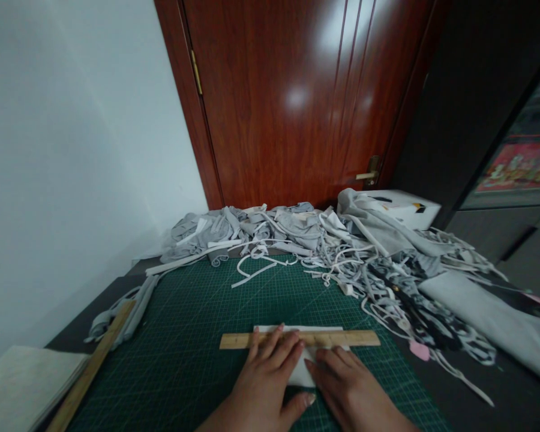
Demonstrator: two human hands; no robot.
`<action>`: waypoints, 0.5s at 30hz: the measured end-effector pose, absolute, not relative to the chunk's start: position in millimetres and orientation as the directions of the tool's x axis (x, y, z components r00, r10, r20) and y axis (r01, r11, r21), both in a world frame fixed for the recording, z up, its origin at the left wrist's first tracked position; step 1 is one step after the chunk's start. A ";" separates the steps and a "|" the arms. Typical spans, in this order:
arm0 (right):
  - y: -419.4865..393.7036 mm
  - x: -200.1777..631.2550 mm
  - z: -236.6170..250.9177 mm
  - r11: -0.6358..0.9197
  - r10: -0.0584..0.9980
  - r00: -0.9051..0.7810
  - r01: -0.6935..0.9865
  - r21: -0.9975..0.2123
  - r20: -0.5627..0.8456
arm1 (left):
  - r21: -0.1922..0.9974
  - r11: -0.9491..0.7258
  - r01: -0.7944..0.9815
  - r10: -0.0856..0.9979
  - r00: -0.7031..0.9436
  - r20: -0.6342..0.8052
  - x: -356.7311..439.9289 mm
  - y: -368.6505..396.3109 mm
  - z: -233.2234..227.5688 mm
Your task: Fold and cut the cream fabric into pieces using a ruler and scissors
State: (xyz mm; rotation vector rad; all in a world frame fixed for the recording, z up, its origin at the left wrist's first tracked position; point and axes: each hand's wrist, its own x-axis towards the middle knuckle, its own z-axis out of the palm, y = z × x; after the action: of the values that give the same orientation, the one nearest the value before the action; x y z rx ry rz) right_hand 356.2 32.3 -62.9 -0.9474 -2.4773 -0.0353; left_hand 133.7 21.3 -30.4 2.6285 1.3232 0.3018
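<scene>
A wooden ruler (pixel 359 338) lies crosswise over a white, flat piece that looks like cloth or paper (pixel 302 375), on a green cutting mat (pixel 184 318). My left hand (pixel 265 378) is open, its fingers spread and pressing on the ruler and the white piece, thumb out to the side. Just right of it, my right hand (pixel 348 384) rests on the white piece below the ruler, fingers together and slightly bent, with no object visible in them. The white piece's far edge shows beyond the ruler; its middle is partly hidden under my hands.
Grey and white fabric scraps (pixel 292 231) heap along the mat's far side, with tangled strips (pixel 342 258) at the right. A dark-handled tool, perhaps scissors (pixel 407 306), lies among them. At left are a long wooden stick (pixel 92 372) and pale stacked sheets (pixel 27 384). A white box (pixel 414 207) stands at back right.
</scene>
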 end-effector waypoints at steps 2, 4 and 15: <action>32.3 355.8 -63.6 0.754 0.625 -0.645 0.645 -0.126 0.439 | 0.269 -0.596 0.757 0.797 0.598 0.082 132.3 24.5 -26.9; 32.1 355.0 -62.8 0.751 0.624 -0.649 0.653 -0.103 0.435 | 0.278 -0.599 0.751 0.791 0.609 0.060 131.2 27.3 -25.0; 33.2 352.2 -64.8 0.750 0.601 -0.645 0.660 -0.052 0.471 | 0.259 -0.541 0.800 0.830 0.558 0.010 139.4 29.4 -32.0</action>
State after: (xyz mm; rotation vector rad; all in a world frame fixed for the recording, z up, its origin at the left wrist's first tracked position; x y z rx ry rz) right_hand 352.2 33.2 -64.8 -0.9551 -2.4811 -0.1711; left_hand 139.4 29.4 -32.0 2.5683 1.3652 0.1930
